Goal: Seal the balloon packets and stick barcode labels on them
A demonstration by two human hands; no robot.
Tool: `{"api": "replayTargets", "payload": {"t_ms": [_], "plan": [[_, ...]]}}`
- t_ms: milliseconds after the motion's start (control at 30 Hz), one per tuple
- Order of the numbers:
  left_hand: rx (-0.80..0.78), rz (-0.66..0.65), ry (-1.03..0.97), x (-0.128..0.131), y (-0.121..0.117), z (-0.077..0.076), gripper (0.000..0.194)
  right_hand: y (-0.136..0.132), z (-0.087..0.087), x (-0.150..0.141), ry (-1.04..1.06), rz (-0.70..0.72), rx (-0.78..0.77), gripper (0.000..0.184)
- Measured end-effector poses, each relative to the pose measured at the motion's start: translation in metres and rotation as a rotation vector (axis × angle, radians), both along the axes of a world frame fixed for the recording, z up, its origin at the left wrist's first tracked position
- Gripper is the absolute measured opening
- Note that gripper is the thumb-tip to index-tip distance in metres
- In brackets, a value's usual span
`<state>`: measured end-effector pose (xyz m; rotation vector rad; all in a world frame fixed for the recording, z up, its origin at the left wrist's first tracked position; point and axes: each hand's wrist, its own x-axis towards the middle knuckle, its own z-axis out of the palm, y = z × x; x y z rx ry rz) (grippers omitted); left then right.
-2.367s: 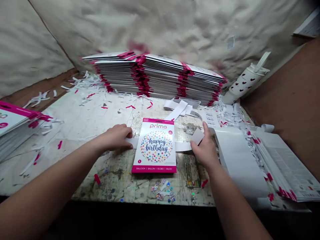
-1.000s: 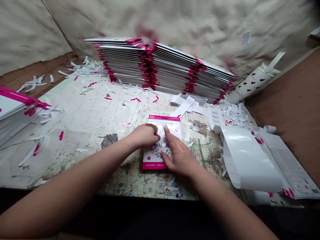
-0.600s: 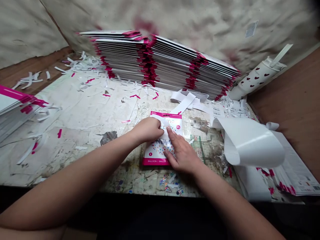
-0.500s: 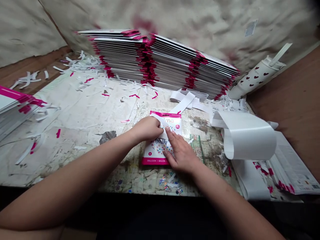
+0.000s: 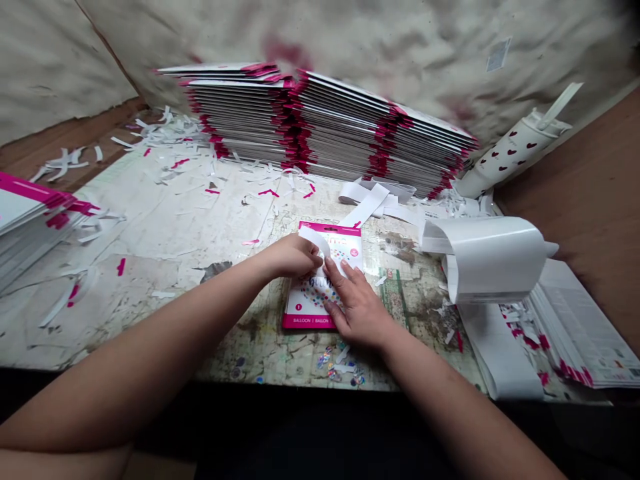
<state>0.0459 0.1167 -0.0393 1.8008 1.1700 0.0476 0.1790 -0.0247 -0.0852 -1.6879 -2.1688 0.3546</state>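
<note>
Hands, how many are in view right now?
2: the left hand holds a white strip over the balloon packet, and the right hand lies on that packet. No others show.

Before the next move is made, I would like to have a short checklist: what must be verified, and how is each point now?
1. Balloon packet lying face up on the table: ok.
2. Right hand resting on the packet's front, fingers spread: ok.
3. Left hand gripping the white strip: cannot tell; the fingers are curled beside it, contact hidden.
4. Packet's printed front fully visible: not ok; hands and strip cover part.
5. Loose scraps kept away from the packet: not ok; shiny bits lie just in front.
6. Heart-patterned tumbler apart from both hands: ok.
</note>
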Motion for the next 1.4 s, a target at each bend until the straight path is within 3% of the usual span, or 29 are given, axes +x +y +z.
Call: {"api": "replayTargets", "payload": {"t_ms": [233,533,633,700,800,867,1000,1167,1233,1333,1400], "plan": [[0.068,-0.185,0.225,0.008,0.0,0.01,0.018,0.0,-0.001,0.002,0.072,-0.003,0.023,0.08],[0.054,-0.316,0.196,0.008,0.003,0.008,0.018,-0.001,-0.002,0.001,0.109,-0.026,0.068,0.081],[0.151,-0.286,0.161,-0.004,-0.005,0.011,0.02,0.0,-0.002,0.002,0.098,-0.003,0.048,0.08],[0.31,-0.194,0.135,-0.016,-0.02,0.008,0.028,0.001,0.0,0.002,0.126,-0.008,0.028,0.082],[0.665,-0.082,0.073,-0.033,-0.052,-0.009,0.038,0.001,0.003,0.003,0.154,-0.007,0.015,0.082],[0.784,-0.084,0.048,-0.04,-0.073,-0.025,0.046,0.001,0.004,0.003,0.161,-0.003,0.01,0.083],[0.742,-0.019,0.032,-0.04,-0.091,-0.04,0.063,0.001,0.003,0.003,0.158,-0.011,0.016,0.08],[0.714,-0.031,0.044,-0.037,-0.091,-0.032,0.042,0.001,-0.001,0.003,0.139,-0.009,0.042,0.08],[0.763,-0.022,0.066,-0.036,-0.089,-0.03,0.044,0.001,-0.001,0.003,0.132,-0.01,0.045,0.079],[0.846,0.011,0.182,-0.031,-0.083,-0.025,0.051,0.001,-0.001,0.003,0.122,-0.011,0.046,0.079],[0.882,-0.006,0.294,-0.027,-0.077,-0.02,0.039,0.001,0.0,0.003,0.112,-0.012,0.038,0.079]]}}
